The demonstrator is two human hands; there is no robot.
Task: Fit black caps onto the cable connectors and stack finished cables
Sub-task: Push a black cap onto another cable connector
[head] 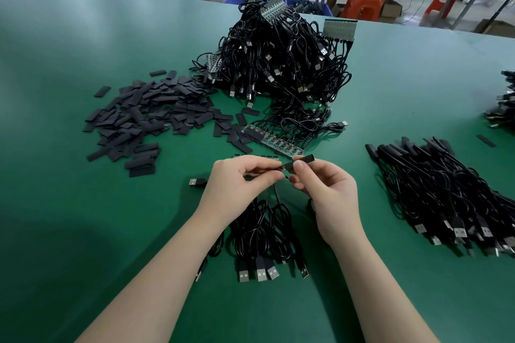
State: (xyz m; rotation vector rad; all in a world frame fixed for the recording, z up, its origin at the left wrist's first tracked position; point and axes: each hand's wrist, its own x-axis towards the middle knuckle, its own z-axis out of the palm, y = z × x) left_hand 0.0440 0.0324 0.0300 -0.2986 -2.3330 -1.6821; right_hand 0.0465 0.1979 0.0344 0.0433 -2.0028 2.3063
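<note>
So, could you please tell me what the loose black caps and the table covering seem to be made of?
Loose black caps: probably thin plastic or rubbery sleeving; they lie flat, matte and dull. Table covering: seemingly a smooth green mat, perhaps rubber or vinyl, with a soft sheen under the lights.

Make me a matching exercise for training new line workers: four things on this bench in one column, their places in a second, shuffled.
Things:
1. loose black caps
2. tangled cable heap
3. neat cable stack
4. cap being fitted

Places:
A. far centre of the table
B. between the left hand and right hand
C. left of the table
D. right of the table

Pairs: 1-C, 2-A, 3-D, 4-B
</note>
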